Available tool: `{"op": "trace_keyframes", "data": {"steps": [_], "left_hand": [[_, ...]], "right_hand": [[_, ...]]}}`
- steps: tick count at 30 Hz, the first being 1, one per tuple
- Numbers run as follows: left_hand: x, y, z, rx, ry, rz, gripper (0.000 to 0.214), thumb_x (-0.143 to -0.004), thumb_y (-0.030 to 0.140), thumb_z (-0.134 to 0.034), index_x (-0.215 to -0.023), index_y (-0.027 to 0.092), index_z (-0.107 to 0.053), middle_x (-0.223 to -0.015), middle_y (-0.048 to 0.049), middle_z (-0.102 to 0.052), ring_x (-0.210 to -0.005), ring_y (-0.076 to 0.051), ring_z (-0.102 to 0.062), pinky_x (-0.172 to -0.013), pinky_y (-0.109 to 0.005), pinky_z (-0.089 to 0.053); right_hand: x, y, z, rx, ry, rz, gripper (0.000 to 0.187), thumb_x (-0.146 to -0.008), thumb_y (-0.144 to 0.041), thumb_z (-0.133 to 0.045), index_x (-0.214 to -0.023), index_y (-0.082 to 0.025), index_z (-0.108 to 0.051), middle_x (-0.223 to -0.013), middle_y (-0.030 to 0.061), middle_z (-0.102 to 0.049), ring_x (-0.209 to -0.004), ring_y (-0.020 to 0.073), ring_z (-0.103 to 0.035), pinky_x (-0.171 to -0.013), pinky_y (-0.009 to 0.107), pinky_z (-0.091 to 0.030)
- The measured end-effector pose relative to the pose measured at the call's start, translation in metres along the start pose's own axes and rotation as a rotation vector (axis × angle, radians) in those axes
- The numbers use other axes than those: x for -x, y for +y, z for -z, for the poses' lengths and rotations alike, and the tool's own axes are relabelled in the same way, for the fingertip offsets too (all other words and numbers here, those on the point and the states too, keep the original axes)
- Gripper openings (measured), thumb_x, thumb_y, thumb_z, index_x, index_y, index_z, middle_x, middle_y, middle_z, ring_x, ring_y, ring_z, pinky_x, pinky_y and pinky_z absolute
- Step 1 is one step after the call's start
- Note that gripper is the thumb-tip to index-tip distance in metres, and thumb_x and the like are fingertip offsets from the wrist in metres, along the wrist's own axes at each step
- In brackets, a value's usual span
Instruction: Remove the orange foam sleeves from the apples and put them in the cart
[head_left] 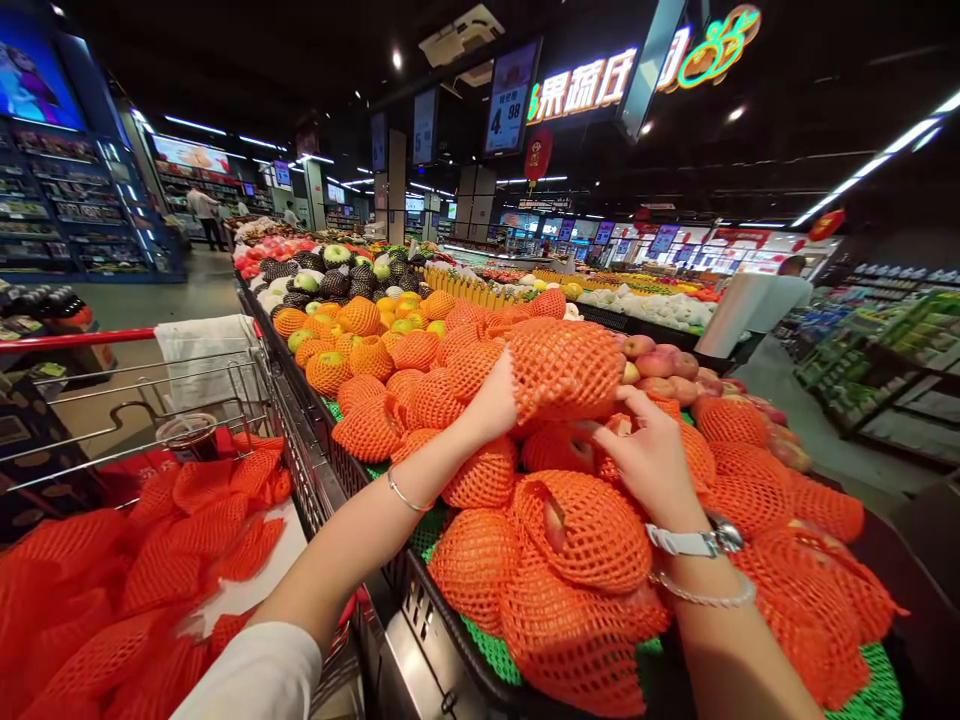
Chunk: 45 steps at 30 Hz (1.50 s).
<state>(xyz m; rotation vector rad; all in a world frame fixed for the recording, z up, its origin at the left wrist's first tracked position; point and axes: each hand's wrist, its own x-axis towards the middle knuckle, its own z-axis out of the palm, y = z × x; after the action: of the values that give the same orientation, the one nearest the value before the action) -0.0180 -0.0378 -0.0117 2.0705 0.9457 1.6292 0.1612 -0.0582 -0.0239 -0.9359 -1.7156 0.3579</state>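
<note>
While our left hand (495,400) lifts 1 bunched foam net (564,368) (soft, light) above the fruit bin (450,630), our right hand (651,455) pinches its lower edge, the best hold.

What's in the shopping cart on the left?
The cart holds a heap of empty orange foam nets, a lidded cup and a white bag. Whatever lies beneath the nets is covered.

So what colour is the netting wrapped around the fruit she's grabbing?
Orange foam netting, seen clearly in the head view.
</note>
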Motion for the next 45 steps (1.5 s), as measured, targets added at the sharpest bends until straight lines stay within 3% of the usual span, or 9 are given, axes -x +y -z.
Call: {"op": "trace_keyframes", "data": {"steps": [7,13,16,22,25,30,32,36,45], "left_hand": [[0.005,-0.001,-0.003,0.166,-0.001,-0.003,0.075,-0.065,0.061,-0.067,-0.115,0.013,-0.038,-0.125,-0.0216,-0.055,-0.133,-0.036,-0.040,-0.114,-0.053,-0.028],[0.010,-0.005,-0.006,-0.058,0.022,-0.122,0.061,-0.073,0.051,-0.067,-0.116,0.013,-0.044,-0.123,-0.0167,-0.056,-0.126,-0.031,-0.046,-0.113,-0.051,-0.029],[0.018,-0.002,-0.007,-0.253,-0.164,-0.258,0.041,-0.082,0.046,-0.058,-0.110,0.015,-0.057,-0.125,-0.0149,-0.056,-0.125,-0.032,-0.045,-0.112,-0.053,-0.030],[0.023,0.016,-0.001,-0.289,-0.445,-0.311,0.029,-0.090,0.035,-0.045,-0.102,0.018,-0.065,-0.115,-0.0104,-0.064,-0.120,-0.027,-0.052,-0.105,-0.047,-0.041],[0.018,0.020,0.013,-0.153,-0.351,-0.339,0.025,-0.084,0.030,-0.050,-0.097,0.016,-0.067,-0.098,-0.0097,-0.070,-0.096,-0.024,-0.064,-0.089,-0.042,-0.053],[0.005,0.016,0.033,0.375,0.207,-0.380,0.019,-0.088,0.028,-0.048,-0.089,0.023,-0.066,-0.081,-0.0011,-0.068,-0.070,-0.011,-0.065,-0.063,-0.022,-0.054],[0.003,0.015,0.032,0.388,0.249,-0.404,0.043,-0.081,0.052,-0.059,-0.116,0.028,-0.055,-0.112,-0.0048,-0.064,-0.100,-0.018,-0.064,-0.078,-0.029,-0.056],[0.010,0.021,0.018,0.111,-0.104,-0.414,0.116,-0.057,0.079,-0.064,-0.147,0.033,-0.008,-0.153,-0.0128,-0.022,-0.141,-0.035,-0.029,-0.108,-0.055,-0.036],[0.018,0.015,0.004,0.036,-0.141,-0.488,0.118,-0.062,0.073,-0.066,-0.147,0.034,0.006,-0.158,-0.0107,-0.002,-0.145,-0.037,-0.014,-0.117,-0.056,-0.020]], "right_hand": [[0.000,-0.004,0.016,-0.062,0.288,0.067,0.020,-0.070,-0.026,-0.067,-0.090,-0.023,-0.067,-0.096,0.0051,-0.069,-0.087,0.0222,-0.065,-0.084,0.042,-0.052],[0.010,-0.020,0.000,-0.717,-0.113,-0.272,0.049,-0.083,-0.052,-0.058,-0.128,-0.034,-0.050,-0.138,0.0049,-0.052,-0.119,0.0232,-0.056,-0.087,0.039,-0.057],[0.018,-0.028,-0.007,-0.875,-0.205,-0.300,0.061,-0.073,-0.056,-0.068,-0.127,-0.034,-0.051,-0.131,0.0042,-0.058,-0.122,0.0244,-0.054,-0.094,0.040,-0.054],[0.016,-0.027,-0.012,-0.906,0.004,-0.291,0.067,-0.070,-0.036,-0.075,-0.129,-0.035,-0.046,-0.127,0.0028,-0.060,-0.116,0.0240,-0.058,-0.099,0.045,-0.051],[0.006,-0.016,-0.005,-0.878,0.188,-0.221,0.067,-0.069,-0.037,-0.073,-0.130,-0.033,-0.045,-0.133,0.0035,-0.055,-0.118,0.0237,-0.056,-0.101,0.047,-0.048],[0.000,-0.003,0.008,-0.734,0.290,-0.115,0.069,-0.070,-0.047,-0.066,-0.133,-0.029,-0.041,-0.135,0.0066,-0.049,-0.122,0.0263,-0.052,-0.103,0.053,-0.044],[0.003,-0.005,0.006,-0.566,0.267,-0.031,0.077,-0.065,-0.048,-0.071,-0.132,-0.028,-0.040,-0.136,0.0081,-0.048,-0.124,0.0278,-0.050,-0.107,0.053,-0.040],[0.016,-0.017,-0.003,-0.195,0.154,0.163,0.090,-0.059,-0.047,-0.079,-0.134,-0.025,-0.036,-0.139,0.0112,-0.041,-0.131,0.0310,-0.042,-0.114,0.055,-0.031],[0.024,-0.017,-0.005,-0.183,0.011,0.234,0.110,-0.060,-0.072,-0.067,-0.147,-0.031,-0.013,-0.157,0.0105,-0.013,-0.145,0.0322,-0.020,-0.116,0.056,-0.024]]}}
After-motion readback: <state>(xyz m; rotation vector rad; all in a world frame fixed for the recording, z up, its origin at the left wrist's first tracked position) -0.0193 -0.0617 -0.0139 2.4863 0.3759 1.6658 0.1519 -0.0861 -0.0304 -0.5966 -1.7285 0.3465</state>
